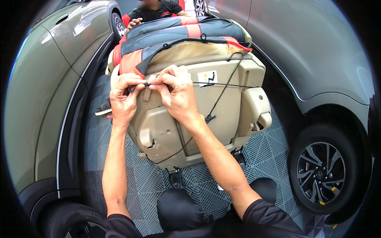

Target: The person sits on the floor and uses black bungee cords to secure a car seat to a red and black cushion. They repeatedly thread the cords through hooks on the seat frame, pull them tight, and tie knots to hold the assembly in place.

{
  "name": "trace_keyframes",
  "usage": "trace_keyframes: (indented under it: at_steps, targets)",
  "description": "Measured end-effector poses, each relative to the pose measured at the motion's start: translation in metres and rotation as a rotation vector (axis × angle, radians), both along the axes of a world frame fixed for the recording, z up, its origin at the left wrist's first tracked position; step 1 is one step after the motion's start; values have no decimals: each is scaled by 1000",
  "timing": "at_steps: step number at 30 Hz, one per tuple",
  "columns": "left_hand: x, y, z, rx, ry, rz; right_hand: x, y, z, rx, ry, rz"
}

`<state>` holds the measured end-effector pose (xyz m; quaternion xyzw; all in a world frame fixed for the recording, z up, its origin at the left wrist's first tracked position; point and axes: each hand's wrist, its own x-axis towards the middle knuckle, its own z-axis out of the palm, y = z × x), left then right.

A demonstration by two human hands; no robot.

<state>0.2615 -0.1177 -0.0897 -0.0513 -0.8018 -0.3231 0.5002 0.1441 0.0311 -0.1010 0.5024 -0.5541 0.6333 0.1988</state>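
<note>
A beige car seat [186,123] lies in front of me with its hard plastic side toward me. A dark grey and red seat cover [158,35] is drawn over its far part, its edge strung with a thin black elastic cord [222,99] that crosses the plastic. At the seat's upper left corner, my left hand [124,95] pinches a loop of this cord between thumb and fingers. Right beside it, my right hand [176,93] pinches the same cord, fingertips almost touching the left ones. The exact spot between the fingertips is partly hidden.
Parked cars flank me, a grey-green one [51,79] at left and a silver one [309,51] at right with its wheel [320,172] close by. Another person [158,11] sits beyond the seat. Grey grid tiles [139,186] cover the floor.
</note>
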Motion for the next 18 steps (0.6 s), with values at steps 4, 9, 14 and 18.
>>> trace_keyframes:
  at_steps: [4,9,14,18]
  targets:
    - [2,-1,-3,46,1,-20,-22,25,18,107,-139,188]
    - [-2,-6,-10,-39,52,45,-127,93,36,397,271,-672]
    - [-7,3,-8,-55,38,98,-174,127,44,551,285,-531]
    - [-6,3,-5,62,57,-10,-168,119,45,92,-187,-220]
